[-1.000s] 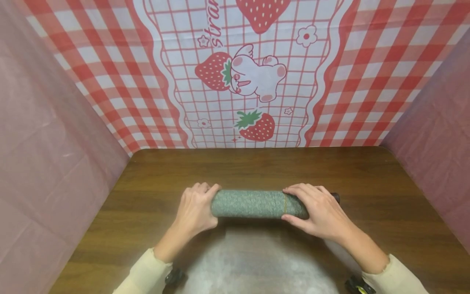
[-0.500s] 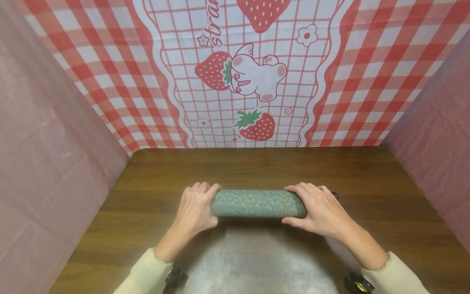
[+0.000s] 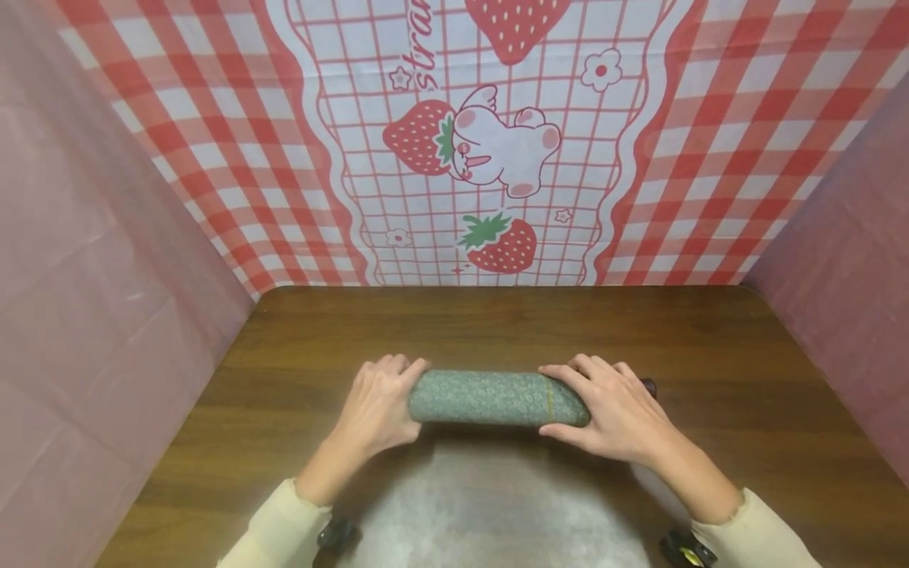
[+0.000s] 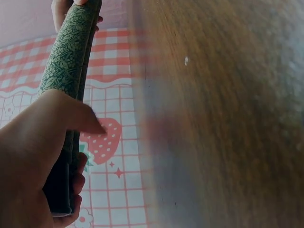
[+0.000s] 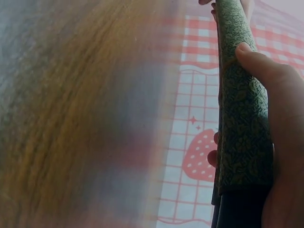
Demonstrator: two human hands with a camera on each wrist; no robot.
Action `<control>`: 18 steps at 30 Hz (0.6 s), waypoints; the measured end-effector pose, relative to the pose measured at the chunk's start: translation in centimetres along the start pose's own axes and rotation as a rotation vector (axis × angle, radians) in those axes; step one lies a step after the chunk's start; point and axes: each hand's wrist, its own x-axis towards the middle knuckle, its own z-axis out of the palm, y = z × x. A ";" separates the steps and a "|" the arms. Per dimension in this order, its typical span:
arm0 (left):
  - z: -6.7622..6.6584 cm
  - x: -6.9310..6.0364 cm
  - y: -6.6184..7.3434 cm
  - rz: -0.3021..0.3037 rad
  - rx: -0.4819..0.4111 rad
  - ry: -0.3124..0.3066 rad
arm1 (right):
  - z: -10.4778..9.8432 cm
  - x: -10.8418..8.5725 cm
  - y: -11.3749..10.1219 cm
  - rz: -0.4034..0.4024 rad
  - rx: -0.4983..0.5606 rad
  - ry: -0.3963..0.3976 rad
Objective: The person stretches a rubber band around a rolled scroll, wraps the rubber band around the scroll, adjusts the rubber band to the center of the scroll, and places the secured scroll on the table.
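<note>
A long green roll (image 3: 483, 397) with a fine floral pattern lies crosswise between my hands, above the table. A thin yellow band (image 3: 550, 399) circles it near its right end. My left hand (image 3: 382, 404) grips the left end, thumb on the near side; in the left wrist view a dark end piece (image 4: 58, 185) shows by the palm. My right hand (image 3: 612, 406) grips the other end, its thumb (image 5: 256, 61) lying along the patterned surface by the band. A dark tip (image 3: 649, 386) pokes out past the right hand. Palms cover much of both ends.
The brown wooden table (image 3: 319, 323) has a pale glare at its near side. Behind it hangs a red-and-white checked cloth (image 3: 234, 158) with strawberries. Pinkish cloth walls (image 3: 92, 300) stand on both sides. Dark wrist devices (image 3: 337, 536) sit below the sleeves.
My right hand has shifted very slightly left along the roll, and its fingers have moved a little over the band area. The left hand stays put; the head view turns slightly.
</note>
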 end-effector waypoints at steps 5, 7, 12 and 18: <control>-0.1 -0.1 0.2 0.012 0.043 -0.006 | 0.0 -0.2 0.3 0.007 0.038 -0.017; -0.1 -0.1 0.3 0.012 0.053 -0.005 | -0.1 -0.2 0.5 0.004 0.048 -0.008; -0.2 -0.1 0.5 0.002 0.034 0.013 | -0.1 -0.2 0.6 -0.041 0.029 0.045; -0.2 0.2 0.6 0.014 0.038 0.039 | 0.0 -0.3 0.5 -0.066 -0.015 0.071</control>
